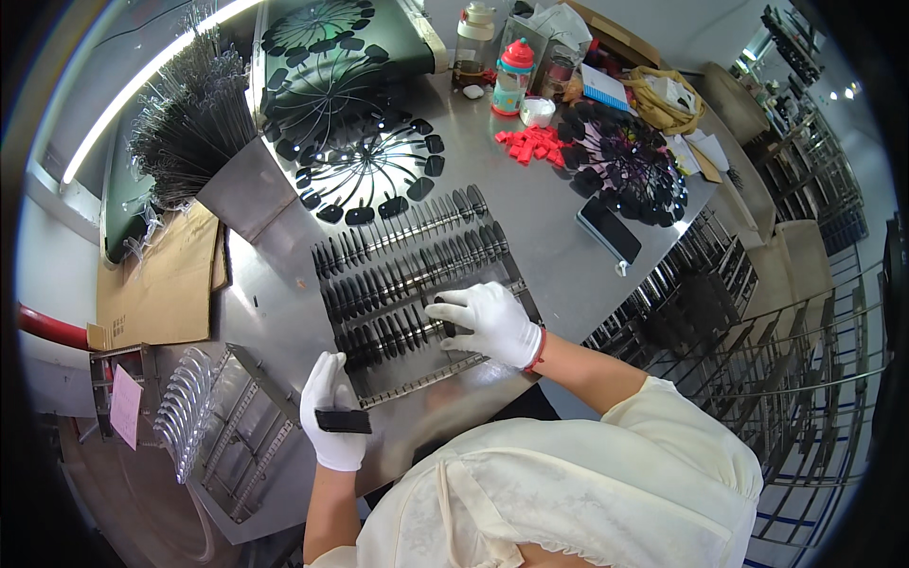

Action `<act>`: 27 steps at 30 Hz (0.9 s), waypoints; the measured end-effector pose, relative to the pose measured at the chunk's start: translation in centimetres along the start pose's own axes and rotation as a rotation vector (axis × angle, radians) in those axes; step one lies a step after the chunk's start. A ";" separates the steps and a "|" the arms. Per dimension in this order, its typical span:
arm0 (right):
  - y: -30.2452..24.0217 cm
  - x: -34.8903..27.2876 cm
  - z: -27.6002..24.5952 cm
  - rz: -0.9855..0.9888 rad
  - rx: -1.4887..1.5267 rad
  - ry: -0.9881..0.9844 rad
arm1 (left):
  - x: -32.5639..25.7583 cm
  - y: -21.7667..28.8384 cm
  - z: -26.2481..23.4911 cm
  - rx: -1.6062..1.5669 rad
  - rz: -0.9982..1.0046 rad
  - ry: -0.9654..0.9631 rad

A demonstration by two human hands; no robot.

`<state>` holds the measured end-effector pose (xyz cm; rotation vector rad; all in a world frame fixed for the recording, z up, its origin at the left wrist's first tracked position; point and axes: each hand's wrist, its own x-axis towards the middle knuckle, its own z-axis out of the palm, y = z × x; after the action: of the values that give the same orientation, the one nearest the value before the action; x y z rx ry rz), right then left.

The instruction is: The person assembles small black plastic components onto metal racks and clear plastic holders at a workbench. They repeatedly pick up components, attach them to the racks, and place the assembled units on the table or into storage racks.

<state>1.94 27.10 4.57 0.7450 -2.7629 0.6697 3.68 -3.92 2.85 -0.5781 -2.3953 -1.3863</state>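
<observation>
Hands: right hand (pixel 490 324) pinching black piece on slotted rack (pixel 417 293), mid steel surface (pixel 530 204) | left hand (pixel 333 423) gripping small black block (pixel 343 421), near-left | risk: glove snags, knocks neighbouring pieces loose

My steel bench (pixel 530 204): rack of black parts (pixel 417 284) at centre, red blocks (pixel 530 144) and phone (pixel 609 230) upper right, cardboard (pixel 156 284) left.

Brushed metal table (pixel 530 204) gleams dully at centre frame, glossy black plastic pieces (pixel 407 275) sit on a shiny metal rack (pixel 431 374), white cloth gloves cover the left hand (pixel 333 417) and right hand (pixel 488 322), matt brown cardboard (pixel 161 284) at left.
</observation>
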 end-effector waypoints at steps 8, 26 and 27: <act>-5.1 0.3 -3.5 0.198 0.101 -0.037 | 0.6 4.6 1.2 -0.760 -0.654 -0.416; 0.5 -2.2 -0.3 0.299 0.997 0.195 | 4.5 3.2 2.9 0.544 0.210 -0.258; 0.8 -1.6 -0.6 0.247 0.787 0.167 | 5.1 2.7 3.2 0.600 0.216 -0.278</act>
<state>2.92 28.72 4.28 0.4220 -2.4115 1.8228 0.40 1.04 5.67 -0.8599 -2.6783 -0.4764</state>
